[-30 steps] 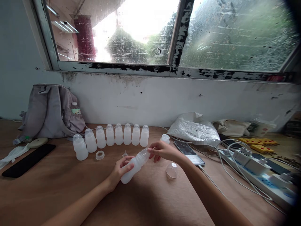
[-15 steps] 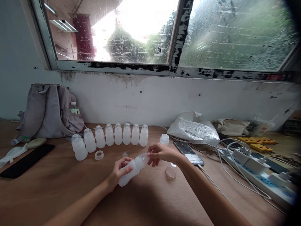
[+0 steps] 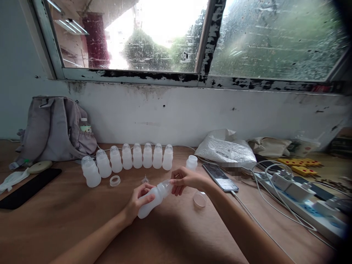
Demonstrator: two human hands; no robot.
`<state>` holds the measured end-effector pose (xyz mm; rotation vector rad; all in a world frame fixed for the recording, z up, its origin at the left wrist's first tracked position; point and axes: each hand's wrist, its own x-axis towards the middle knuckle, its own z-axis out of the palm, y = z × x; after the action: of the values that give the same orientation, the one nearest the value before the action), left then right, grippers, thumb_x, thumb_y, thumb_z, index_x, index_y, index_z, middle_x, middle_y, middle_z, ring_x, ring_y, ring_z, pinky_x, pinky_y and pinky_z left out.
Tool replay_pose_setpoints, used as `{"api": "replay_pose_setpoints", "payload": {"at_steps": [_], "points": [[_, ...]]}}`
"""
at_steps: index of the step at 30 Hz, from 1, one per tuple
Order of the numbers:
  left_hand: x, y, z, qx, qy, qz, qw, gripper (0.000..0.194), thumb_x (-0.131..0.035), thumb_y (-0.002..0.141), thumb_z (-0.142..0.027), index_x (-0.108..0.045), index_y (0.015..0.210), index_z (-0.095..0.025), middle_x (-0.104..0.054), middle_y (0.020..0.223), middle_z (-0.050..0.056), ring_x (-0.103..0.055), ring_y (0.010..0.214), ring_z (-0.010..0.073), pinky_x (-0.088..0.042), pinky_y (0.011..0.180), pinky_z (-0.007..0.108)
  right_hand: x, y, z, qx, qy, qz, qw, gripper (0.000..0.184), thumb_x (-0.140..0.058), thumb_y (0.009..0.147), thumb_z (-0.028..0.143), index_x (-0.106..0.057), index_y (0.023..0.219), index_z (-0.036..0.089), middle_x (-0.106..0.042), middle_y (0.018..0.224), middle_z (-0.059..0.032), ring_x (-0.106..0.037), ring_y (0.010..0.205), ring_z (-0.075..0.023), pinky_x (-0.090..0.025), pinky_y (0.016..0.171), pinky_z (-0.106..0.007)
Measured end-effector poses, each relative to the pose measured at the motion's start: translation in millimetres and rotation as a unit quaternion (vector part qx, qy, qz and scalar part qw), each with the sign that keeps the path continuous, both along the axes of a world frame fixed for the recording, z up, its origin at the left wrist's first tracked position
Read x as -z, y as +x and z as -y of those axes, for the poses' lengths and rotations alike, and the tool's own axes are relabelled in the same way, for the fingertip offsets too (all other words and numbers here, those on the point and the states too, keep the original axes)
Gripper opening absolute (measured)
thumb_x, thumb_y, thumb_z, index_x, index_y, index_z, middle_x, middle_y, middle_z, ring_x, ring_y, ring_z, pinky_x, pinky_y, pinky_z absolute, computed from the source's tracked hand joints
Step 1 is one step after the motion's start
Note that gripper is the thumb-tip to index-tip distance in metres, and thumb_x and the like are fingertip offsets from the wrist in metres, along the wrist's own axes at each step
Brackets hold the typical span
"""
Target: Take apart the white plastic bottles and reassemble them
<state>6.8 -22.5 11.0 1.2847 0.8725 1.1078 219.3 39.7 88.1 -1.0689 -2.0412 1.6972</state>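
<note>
1. Steadying the frosted feeding bottle above the table is the left hand, which I see from my remote post with its thumb across the near side and its fingers clamped on the body from beyond.
2. The bottle slants between both sets of fingers, base toward the left palm, top toward the right fingertips; I judge the tilt useful because it presents the top to the other grip while the wider body is braced.
3. The right hand has thumb and forefinger pinched together on the clear top piece; whether that is a teat or a cap I cannot tell. A tip pinch probably suits so small a part.
4. Just beyond the left fingers lies a loose teat; to their left, a screw ring.
5. Farther beyond, capped bottles stand in a curved row, presumably set back to give the hands room.
6. Behind the right fingers stands an uncapped bottle, its base hidden from me. A clear cap rests near the right wrist, which might knock it.
7. Right of those fingers, a smartphone limits sideways room; a silver mailer lies beyond.
</note>
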Motion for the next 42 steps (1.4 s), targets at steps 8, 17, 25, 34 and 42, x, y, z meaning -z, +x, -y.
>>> {"api": "replay_pose_setpoints", "payload": {"at_steps": [8, 17, 25, 34, 42], "points": [[0.6, 1, -1, -0.072, 0.034, -0.021, 0.997, 0.035, -0.058, 0.073, -0.041, -0.053, 0.098, -0.017, -0.061, 0.085, 0.005, -0.056, 0.08, 0.019, -0.042, 0.066, 0.025, 4.1, -18, 6, 0.099, 0.221, 0.056, 0.969, 0.04, -0.049, 0.076, 0.052, -0.06, 0.08, 0.013, -0.062, 0.07, -0.005, -0.056, 0.058, -0.0126, -0.043, 0.041, -0.02], [6.1, 2, -5, -0.117, 0.044, 0.039, 0.991, 0.047, -0.063, 0.07, -0.036, -0.046, 0.111, -0.019, -0.05, 0.12, 0.01, -0.044, 0.114, 0.0232, -0.035, 0.094, 0.032, -11.5, -15, 6, 0.235, 0.383, 0.042, 0.892, 0.03, -0.054, 0.076, 0.041, -0.058, 0.096, 0.019, -0.063, 0.08, -0.0052, -0.058, 0.075, -0.0177, -0.046, 0.066, -0.029], [8.0, 2, -6, -0.161, 0.038, 0.015, 0.986, 0.035, -0.062, 0.071, -0.036, -0.052, 0.1, -0.019, -0.054, 0.108, 0.009, -0.048, 0.106, 0.0218, -0.036, 0.092, 0.034, 6.6, 19, -29, 0.355, 0.576, 0.125, 0.725, 0.026, -0.052, 0.077, 0.034, -0.057, 0.099, 0.02, -0.065, 0.088, -0.0079, -0.055, 0.089, -0.0248, -0.036, 0.081, -0.039], [10.2, 0, -7, -0.149, 0.042, -0.011, 0.988, 0.028, -0.06, 0.072, -0.034, -0.055, 0.094, -0.018, -0.058, 0.096, 0.007, -0.053, 0.096, 0.0209, -0.042, 0.08, 0.029, 25.1, 31, -48, 0.36, 0.554, 0.136, 0.738, 0.03, -0.05, 0.079, 0.038, -0.054, 0.103, 0.02, -0.064, 0.086, -0.0075, -0.056, 0.085, -0.0241, -0.038, 0.077, -0.037], [8.3, 1, -5, -0.122, 0.038, -0.041, 0.991, 0.021, -0.059, 0.072, -0.032, -0.058, 0.088, -0.018, -0.061, 0.093, 0.006, -0.055, 0.094, 0.0208, -0.042, 0.081, 0.03, 27.5, 30, -48, 0.329, 0.597, 0.16, 0.714, 0.027, -0.043, 0.084, 0.036, -0.055, 0.105, 0.023, -0.063, 0.098, -0.0066, -0.051, 0.094, -0.0239, -0.034, 0.081, -0.036]]}}
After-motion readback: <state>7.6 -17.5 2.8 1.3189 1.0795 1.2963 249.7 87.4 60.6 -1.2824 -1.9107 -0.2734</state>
